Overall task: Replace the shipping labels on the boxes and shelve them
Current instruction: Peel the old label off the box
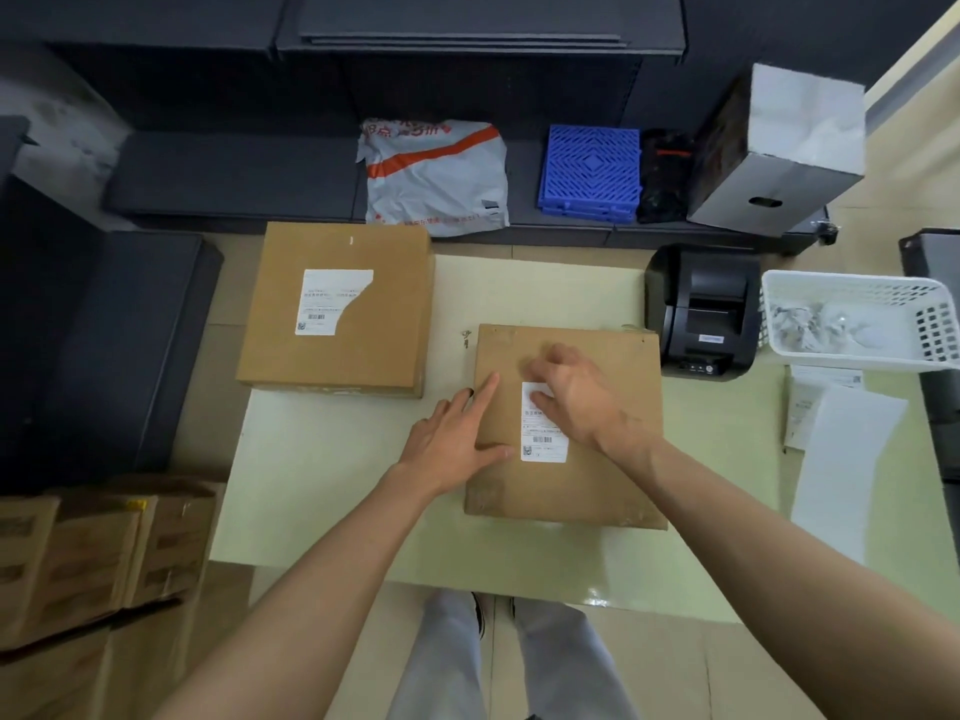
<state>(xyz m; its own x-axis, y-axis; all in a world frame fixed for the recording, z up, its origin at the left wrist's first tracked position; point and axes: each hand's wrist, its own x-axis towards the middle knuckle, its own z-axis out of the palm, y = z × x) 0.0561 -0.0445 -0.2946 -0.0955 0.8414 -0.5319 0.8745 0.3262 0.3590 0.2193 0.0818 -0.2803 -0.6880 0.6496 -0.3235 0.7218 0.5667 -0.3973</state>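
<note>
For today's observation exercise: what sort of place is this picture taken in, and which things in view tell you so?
Probably a small parcel packing or shipping station. Clues: cardboard boxes bearing shipping labels, a black label printer beside them, and a courier mailer bag behind. The right hand presses on one label.

Tan floor (675,678) (dark benches (234,168) behind)

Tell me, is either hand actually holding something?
Nothing is gripped. The right hand presses flat on the shipping label's top; the left hand rests on the cardboard box's left edge.
</note>
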